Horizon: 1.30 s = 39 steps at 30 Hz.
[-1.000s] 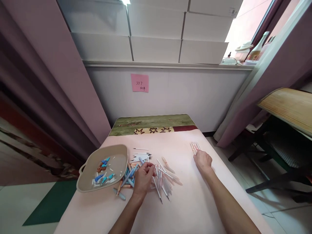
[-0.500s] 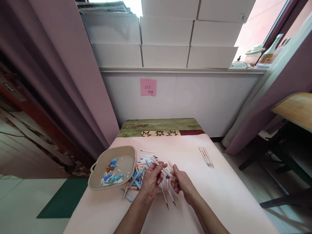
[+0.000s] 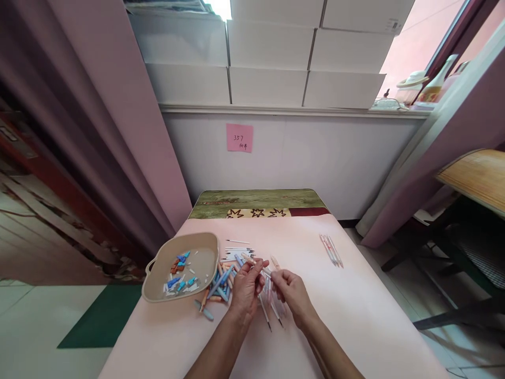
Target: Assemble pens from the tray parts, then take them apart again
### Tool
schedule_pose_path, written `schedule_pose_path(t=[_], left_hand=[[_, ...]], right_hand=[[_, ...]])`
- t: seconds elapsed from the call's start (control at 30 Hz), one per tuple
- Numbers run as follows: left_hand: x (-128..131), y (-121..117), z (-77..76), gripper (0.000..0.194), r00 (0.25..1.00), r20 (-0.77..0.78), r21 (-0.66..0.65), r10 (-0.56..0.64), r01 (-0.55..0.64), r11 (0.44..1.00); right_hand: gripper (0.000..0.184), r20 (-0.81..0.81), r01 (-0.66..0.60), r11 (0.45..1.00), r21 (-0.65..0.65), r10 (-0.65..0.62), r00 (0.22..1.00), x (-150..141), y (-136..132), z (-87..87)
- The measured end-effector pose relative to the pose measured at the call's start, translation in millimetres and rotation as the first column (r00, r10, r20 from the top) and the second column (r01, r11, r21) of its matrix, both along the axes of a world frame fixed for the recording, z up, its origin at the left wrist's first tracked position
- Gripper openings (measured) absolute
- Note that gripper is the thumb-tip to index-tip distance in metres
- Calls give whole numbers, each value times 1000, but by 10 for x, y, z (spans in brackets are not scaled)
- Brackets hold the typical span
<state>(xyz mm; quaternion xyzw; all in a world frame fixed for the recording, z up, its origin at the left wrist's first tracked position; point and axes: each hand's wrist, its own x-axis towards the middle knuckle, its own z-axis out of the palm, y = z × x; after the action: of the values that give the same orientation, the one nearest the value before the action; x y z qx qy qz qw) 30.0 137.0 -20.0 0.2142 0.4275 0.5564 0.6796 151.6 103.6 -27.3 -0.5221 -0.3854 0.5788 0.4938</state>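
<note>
Both hands meet above the table's middle over one slim pale pen (image 3: 265,270). My left hand (image 3: 245,288) is closed round its upper part, thumb on top. Pinched at the other end, the fingers of my right hand (image 3: 291,292) partly hide it. Below the hands lie clear pen barrels (image 3: 269,295) and white refills (image 3: 265,312) with dark tips. A heap of blue and orange pen parts (image 3: 221,281) lies left of my left hand. Just behind it, more white refills (image 3: 239,252) are lined up.
A beige basket (image 3: 158,263) with small blue, brown and white pieces stands at the table's left. Several pens (image 3: 331,250) lie together at the right. White boxes (image 3: 268,87) are stacked on the sill behind, above a pink note (image 3: 239,138).
My right hand has turned and its fingers have closed more tightly on the pen's end. My left hand keeps its hold. The whole view has shifted slightly.
</note>
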Motion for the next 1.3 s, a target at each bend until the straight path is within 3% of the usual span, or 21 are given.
schedule_pose_path(t=[0.07,0.2,0.37,0.5,0.67,0.8,0.93,1.07,1.2,1.23,1.3], left_hand=[[3,-3,-4,39,1000,4,-5,6,-6,1000],[18,-4,2,40,1000,-10,-10,-11,11,1000],[49,16,10,38,1000,-21,-10,17,-17,1000],[86,14,-7,38,1000,-31,-20,-3,3,1000],[117,2,-35,39,999,-31,-24,10,-11,1000],[145,4,-30,40,999,-33,-43,-13,11,999],[82,50,-71,41,991,-125,-10,37,-39,999],[-62,113,-190,41,917,-386,85,97,-69,994],[-115,95,-286,35,850,-525,100,40,15,995],[-115,82,-292,33,798,-602,116,30,50,992],[-111,53,-281,29,605,-795,155,33,151,976]], right_hand=[[47,-27,18,999,48,-17,999,1,-5,3],[49,-14,-81,992,-91,80,997,0,-4,-1],[48,-15,31,999,24,-30,999,41,-12,-1],[50,-2,-57,990,-126,57,998,93,-34,-18],[49,-10,49,999,-11,-49,999,140,-60,-57],[50,-28,-41,993,-109,38,999,150,-47,-119],[44,159,-1,1000,20,-2,987,236,-58,-136],[29,533,51,991,123,-109,839,412,-92,-95],[23,725,91,985,147,-170,667,443,-86,-117],[23,748,86,985,150,-170,641,419,-81,-132],[23,787,66,988,137,-149,599,359,-74,-158]])
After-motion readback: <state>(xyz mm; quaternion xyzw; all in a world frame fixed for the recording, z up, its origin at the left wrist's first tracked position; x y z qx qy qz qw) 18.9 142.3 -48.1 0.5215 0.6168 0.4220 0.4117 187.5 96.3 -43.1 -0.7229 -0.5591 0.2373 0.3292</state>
